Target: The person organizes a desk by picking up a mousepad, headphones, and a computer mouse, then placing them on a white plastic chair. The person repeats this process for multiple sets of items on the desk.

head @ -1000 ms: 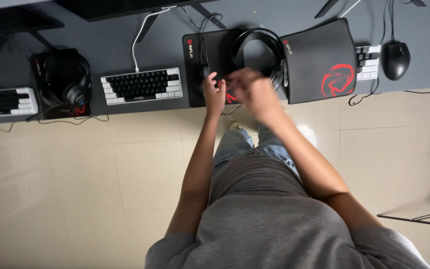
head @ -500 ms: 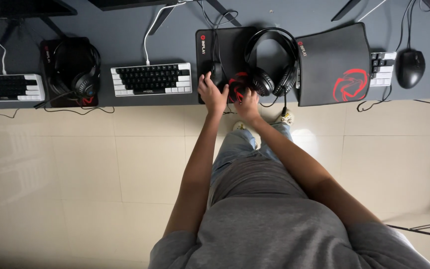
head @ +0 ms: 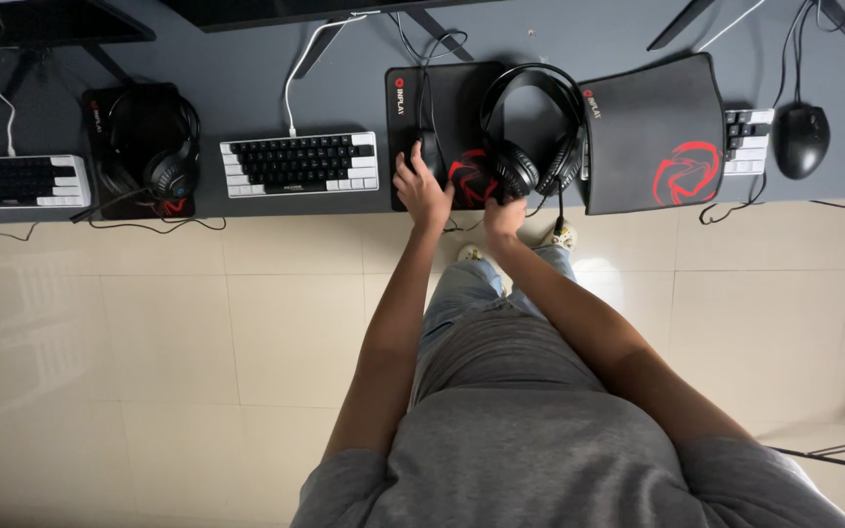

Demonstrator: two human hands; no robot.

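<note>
Black headset (head: pixel 532 127) flat on black mouse pad (head: pixel 442 98), right hand (head: pixel 503 217) fingers curled at its earcup, left hand (head: pixel 422 191) loosely spread over mouse (head: pixel 429 152), keyboard (head: pixel 300 163) just beside, second mouse pad (head: pixel 652 132) overlapping at right.

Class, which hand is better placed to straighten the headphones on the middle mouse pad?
Probably the right hand: it rests at the headphones' lower ear cup, while the left hand is on the mouse beside them.

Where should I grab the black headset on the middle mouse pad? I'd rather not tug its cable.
Probably by the headband arch of the headset, reaching from above at the monitor side: the band lies flat and bare there, while the cable trails from the ear cups near the desk edge.
</note>
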